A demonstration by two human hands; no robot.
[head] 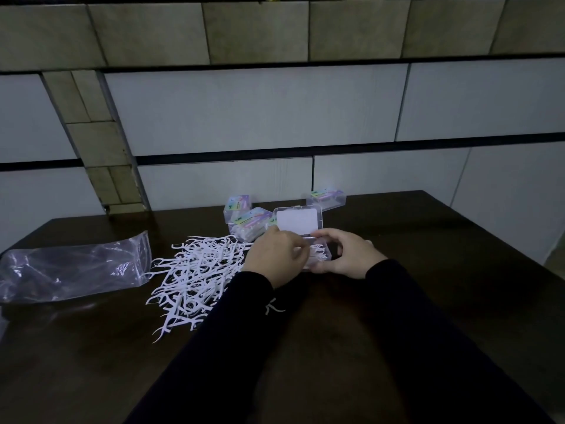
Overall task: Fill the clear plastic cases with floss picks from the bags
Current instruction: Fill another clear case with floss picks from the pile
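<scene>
The open clear case sits between the two hands near the middle of the dark tabletop, its lid tipped up at the 12 o'clock edge and its long axis running from 9 to 3 o'clock. The right hand curls around the case's 3 o'clock end and steadies it. The left hand hovers over the 9 o'clock end with fingers bent down into the tray; it seems to pinch a few picks there, though the fingertips are too blurred to be sure. White picks already lie inside the case. The loose pile of floss picks spreads on the tabletop at 9 o'clock from the case, just beside the left hand, so that hand is plainly the nearer one for the next fetch; the picks lie tangled, pointing every way, and would need aligning with the case's long axis. The emptied-looking clear bag lies farther out at 9 o'clock. At 12 o'clock stand several closed cases with coloured labels, apparently filled. Behind the tabletop rises a wall of pale and tan tiles in dim light.
</scene>
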